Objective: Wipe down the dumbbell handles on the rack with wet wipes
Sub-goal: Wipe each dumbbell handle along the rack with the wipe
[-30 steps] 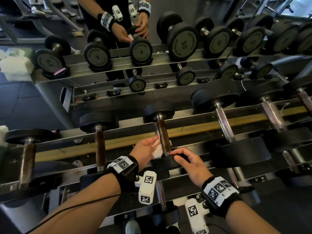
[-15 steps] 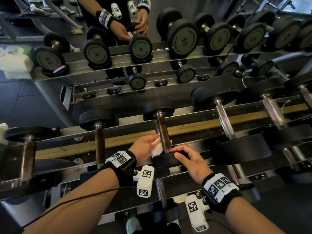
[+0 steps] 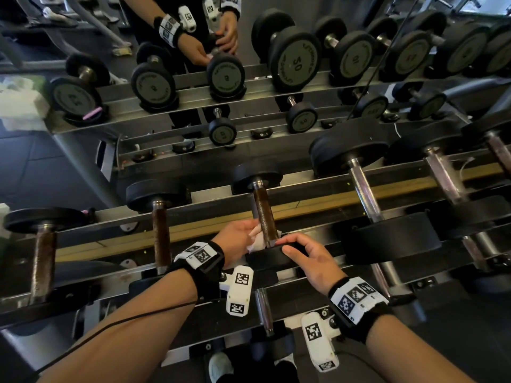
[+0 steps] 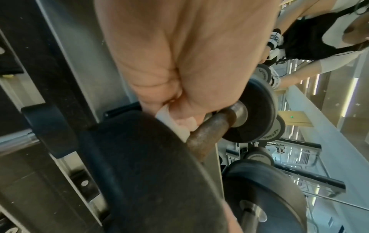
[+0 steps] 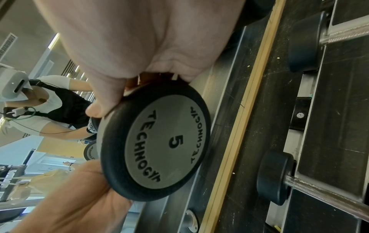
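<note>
Left hand (image 4: 179, 55) holds a white wipe (image 4: 175, 124) against the rusty dumbbell handle (image 4: 207, 134)

Both forearms reach up from the frame's bottom, the left hand (image 3: 235, 241) curled at centre, the right hand (image 3: 312, 261) just right, fingers bent.

Metal dumbbell rack (image 3: 318, 201) spanning the frame's middle. Black-ended dumbbells (image 3: 160, 214) resting across its rails, side by side.

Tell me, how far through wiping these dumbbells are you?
Nothing visibly marks any handle as finished. In hand: the left hand presses a wet wipe against the rusty handle while the right hand steadies its near head. Which neighbouring handles remain, I can't tell.
</note>
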A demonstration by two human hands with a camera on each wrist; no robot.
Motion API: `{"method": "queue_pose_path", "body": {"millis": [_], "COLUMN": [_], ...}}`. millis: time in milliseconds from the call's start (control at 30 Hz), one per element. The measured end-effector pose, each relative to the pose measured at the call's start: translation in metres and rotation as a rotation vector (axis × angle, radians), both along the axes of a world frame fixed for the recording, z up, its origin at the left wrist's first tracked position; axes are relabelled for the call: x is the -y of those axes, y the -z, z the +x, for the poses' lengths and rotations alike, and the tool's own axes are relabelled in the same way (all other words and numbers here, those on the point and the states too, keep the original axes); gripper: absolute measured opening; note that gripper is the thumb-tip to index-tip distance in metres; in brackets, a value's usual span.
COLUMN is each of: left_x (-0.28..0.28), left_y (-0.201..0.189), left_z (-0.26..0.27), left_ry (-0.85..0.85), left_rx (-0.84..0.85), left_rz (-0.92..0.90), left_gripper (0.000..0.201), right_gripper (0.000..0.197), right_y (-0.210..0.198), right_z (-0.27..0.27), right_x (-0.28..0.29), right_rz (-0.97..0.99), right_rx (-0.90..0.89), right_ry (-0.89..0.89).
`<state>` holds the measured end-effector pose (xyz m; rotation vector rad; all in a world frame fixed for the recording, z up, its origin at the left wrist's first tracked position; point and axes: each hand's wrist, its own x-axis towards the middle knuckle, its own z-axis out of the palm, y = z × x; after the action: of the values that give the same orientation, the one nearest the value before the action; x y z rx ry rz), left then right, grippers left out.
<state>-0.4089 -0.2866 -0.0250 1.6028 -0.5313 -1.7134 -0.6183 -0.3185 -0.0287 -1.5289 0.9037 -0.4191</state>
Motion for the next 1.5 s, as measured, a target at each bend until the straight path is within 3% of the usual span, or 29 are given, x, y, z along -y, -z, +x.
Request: {"method": "queue_pose_path", "body": {"millis": [100,233,300,467,633,700,867,1033,1333,1467,1500], "left_x": [0.006,0.019,0.021,0.007,-0.001,0.001,0.015,0.009,-0.005,0.002,0.006], "left_y": [-0.007,-0.016,-0.017,-0.009,-0.019,-0.025,-0.026,-0.007,0.01,0.0,-0.001], "left_z": [0.01,0.009,0.0,-0.018,0.013,0.025,0.035,0.011,0.004,0.016,0.017], "left_ry": [-0.07,-0.371,-0.432,-0.186,0.083,0.044,-0.399,-0.222,-0.005,-0.187,-0.215], "left_rx": [-0.04,-0.147,-0.166,-0.059,-0.048,-0.063,-0.092,0.319,0.332,0.229,0.296], "left_rz": [0.031,-0.08,-0.121,-0.05,0.087,0.066,-0.17,-0.361,-0.408,-0.395,-0.381], "left_gripper": [0.054,0.044,0.037,0.046,0.06,0.06,0.049,0.051,0.049,0.035,0.033], "right_gripper": [0.014,0.018,0.019,0.015,0.014,0.014,0.015,0.016,0.016,0.016,0.016], "right_y": [0.001,0.002,0.002,0.001,-0.004,-0.005,-0.005,-0.004,0.001,-0.001,-0.001], "right_z": [0.0,0.0,0.0,0.0,0.001,0.001,0.0,0.001,0.0,0.0,0.0], "right_x": [0.001,0.002,0.001,0.002,0.001,0.002,0.002,0.001,0.002,0.003,0.003], "right_rz": [0.015,0.014,0.01,0.015,0.051,0.058,0.074,0.072,0.069,0.069,0.065], "right_rx": [-0.007,-0.008,-0.015,-0.028,-0.001,0.005,0.003,0.022,0.016,0.008,-0.003], "right_ry": [0.005,0.007,0.01,0.011,0.012,0.019,0.008,0.023,0.017,0.007,0.005]}}
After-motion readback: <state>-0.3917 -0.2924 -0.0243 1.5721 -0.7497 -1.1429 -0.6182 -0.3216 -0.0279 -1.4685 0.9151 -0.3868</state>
